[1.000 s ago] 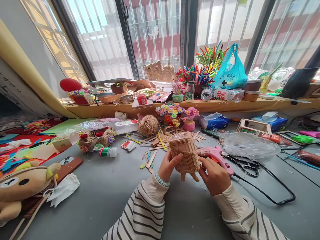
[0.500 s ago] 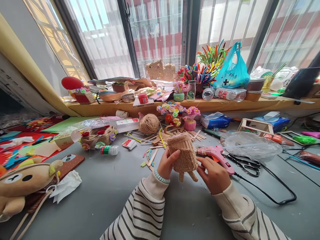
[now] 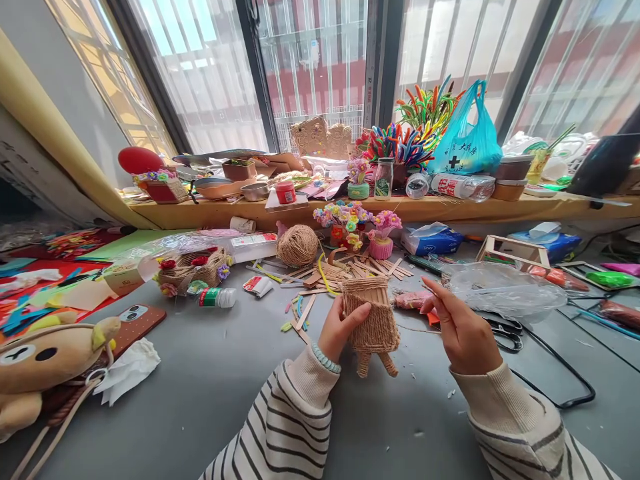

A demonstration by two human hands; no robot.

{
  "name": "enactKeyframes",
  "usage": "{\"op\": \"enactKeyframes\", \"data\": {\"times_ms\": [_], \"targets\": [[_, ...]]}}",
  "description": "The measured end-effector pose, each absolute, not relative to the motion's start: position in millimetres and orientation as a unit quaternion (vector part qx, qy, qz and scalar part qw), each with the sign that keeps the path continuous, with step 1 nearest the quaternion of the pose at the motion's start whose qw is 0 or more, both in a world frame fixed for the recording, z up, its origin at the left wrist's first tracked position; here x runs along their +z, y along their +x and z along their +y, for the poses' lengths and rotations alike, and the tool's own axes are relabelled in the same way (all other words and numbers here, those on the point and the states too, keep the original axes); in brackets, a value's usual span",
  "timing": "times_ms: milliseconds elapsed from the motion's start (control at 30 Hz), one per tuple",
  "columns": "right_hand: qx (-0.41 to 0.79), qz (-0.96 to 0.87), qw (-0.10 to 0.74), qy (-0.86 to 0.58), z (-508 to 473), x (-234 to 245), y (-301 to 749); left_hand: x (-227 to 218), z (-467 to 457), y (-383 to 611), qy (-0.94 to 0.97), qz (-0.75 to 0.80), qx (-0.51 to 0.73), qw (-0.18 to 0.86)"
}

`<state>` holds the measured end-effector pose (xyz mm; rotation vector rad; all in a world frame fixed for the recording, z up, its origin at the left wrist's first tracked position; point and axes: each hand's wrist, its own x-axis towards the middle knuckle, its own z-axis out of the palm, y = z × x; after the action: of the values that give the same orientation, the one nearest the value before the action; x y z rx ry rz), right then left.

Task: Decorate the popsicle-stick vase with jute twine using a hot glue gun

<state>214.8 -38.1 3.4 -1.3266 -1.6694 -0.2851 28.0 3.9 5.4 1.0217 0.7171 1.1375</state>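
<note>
My left hand (image 3: 345, 327) is closed round a small twine-wrapped craft piece (image 3: 376, 330), thumb across its front. Wooden sticks show near its top, and two wrapped legs point down. My right hand (image 3: 463, 327) is to the right of it, apart from the piece, with index finger and thumb forward. A thin strand of jute twine (image 3: 417, 330) runs from the piece towards this hand and seems held in its fingers; the exact grip is hidden. Behind the right hand lies a pink glue gun (image 3: 411, 300), mostly covered by it. Black scissors (image 3: 507, 333) lie partly hidden to its right.
Beyond the piece are a ball of twine (image 3: 297, 245), loose wooden sticks (image 3: 306, 313) and pipe-cleaner flowers (image 3: 383, 233). A clear plastic bag (image 3: 505, 290) is at right, near a black cable (image 3: 583, 393). At left are a plush bear (image 3: 45, 367), a phone (image 3: 143, 325) and a bottle (image 3: 217, 297).
My right hand has moved right and slightly up, away from the piece, covering more of the glue gun. The piece has shifted slightly right and down in my left hand.
</note>
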Motion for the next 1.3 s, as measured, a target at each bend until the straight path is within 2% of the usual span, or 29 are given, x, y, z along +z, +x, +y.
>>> {"op": "enactKeyframes", "data": {"times_ms": [100, 200, 600, 867, 1300], "targets": [[-0.062, -0.645, 0.531, -0.545, -47, 8, 204, 3, 0, 30, 0.475, 0.335, 0.501, 0.641], [-0.065, -0.642, 0.551, -0.529, -54, 13, 199, 1, -3, 33, 0.490, 0.341, 0.485, 0.639], [-0.159, -0.711, 0.506, -0.462, -57, 18, 188, 0, -6, 35, 0.525, 0.375, 0.448, 0.619], [-0.160, -0.663, 0.539, -0.494, -58, 16, 176, -2, -8, 36, 0.541, 0.370, 0.446, 0.610], [-0.165, -0.685, 0.525, -0.477, -54, 15, 167, 2, -11, 36, 0.570, 0.363, 0.443, 0.589]]}}
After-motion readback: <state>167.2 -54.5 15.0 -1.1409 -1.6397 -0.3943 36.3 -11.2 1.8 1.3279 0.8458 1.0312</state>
